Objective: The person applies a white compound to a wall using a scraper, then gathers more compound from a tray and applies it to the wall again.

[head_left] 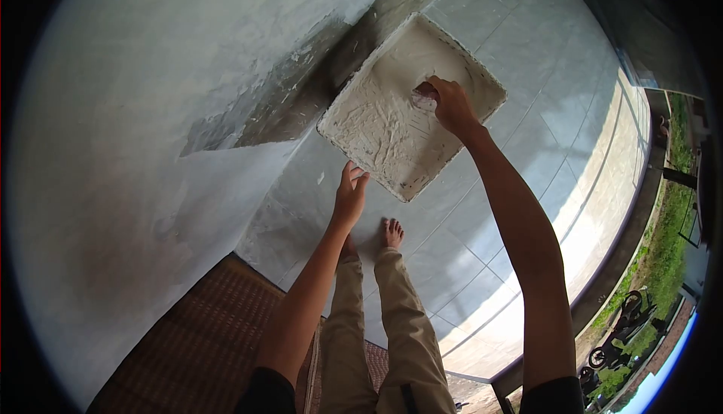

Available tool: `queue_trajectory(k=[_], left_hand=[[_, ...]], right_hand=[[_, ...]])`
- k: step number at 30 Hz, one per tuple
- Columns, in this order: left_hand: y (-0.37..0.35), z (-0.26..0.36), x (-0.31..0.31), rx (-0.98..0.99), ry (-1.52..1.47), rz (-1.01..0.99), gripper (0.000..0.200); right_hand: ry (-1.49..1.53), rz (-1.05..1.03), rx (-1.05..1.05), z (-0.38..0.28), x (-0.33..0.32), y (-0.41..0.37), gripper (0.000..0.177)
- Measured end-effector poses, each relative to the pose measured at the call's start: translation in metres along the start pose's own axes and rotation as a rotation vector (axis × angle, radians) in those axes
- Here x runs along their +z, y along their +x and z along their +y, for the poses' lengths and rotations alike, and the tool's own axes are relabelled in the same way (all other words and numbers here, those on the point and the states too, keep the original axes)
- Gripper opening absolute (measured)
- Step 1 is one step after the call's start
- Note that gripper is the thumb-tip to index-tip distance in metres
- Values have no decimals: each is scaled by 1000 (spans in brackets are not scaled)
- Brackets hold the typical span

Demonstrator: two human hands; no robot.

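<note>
The tray [429, 174] looks like plastic, its rim crusted with chipped, dried residue. The paste [385, 124] in it is off-white and matt, ridged and lumpy towards the tray's near left edge, smoother towards its far corner. The wall [143, 105] is matt and clouded, with a rough, flaking dark patch [280, 105] near its foot. Smooth floor tiles [471, 233] show a dull sheen around the tray. Past the floor's near left edge, the mat [207, 323] looks woven and coarse; the trousers [410, 293] are creased, matt cloth
</note>
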State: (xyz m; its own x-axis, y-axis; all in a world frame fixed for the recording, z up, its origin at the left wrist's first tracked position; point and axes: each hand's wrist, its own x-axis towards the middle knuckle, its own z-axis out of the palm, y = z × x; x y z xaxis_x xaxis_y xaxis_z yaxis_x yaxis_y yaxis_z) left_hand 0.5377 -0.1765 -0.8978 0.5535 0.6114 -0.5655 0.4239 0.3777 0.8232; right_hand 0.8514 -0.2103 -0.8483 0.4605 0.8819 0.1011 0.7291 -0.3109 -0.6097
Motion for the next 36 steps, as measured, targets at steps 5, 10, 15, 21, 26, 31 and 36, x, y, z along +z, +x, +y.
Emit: queue_trajectory(k=[5, 10, 15, 21, 26, 31, 36], left_hand=[[2, -1, -3, -3, -15, -20, 66], [-2, 3, 0, -11, -32, 6, 65], [-3, 6, -1, -24, -43, -1, 66], [-5, 3, 0, -32, -40, -2, 68], [-3, -2, 3, -42, -67, 8, 70], [-2, -3, 2, -43, -36, -21, 70], [-3, -2, 2, -40, -39, -19, 71]], right_hand=[[-8, -142, -30, -5, -14, 0, 29], [-1, -329, -102, 2, -16, 0, 21], [2, -490, -163, 4, -18, -4, 26], [-221, -724, -97, -8, -26, -7, 33], [-249, -898, -71, -18, -25, -1, 38], [-378, -998, -65, -27, -16, 2, 46], [-372, -1038, -76, -37, -13, 5, 45]])
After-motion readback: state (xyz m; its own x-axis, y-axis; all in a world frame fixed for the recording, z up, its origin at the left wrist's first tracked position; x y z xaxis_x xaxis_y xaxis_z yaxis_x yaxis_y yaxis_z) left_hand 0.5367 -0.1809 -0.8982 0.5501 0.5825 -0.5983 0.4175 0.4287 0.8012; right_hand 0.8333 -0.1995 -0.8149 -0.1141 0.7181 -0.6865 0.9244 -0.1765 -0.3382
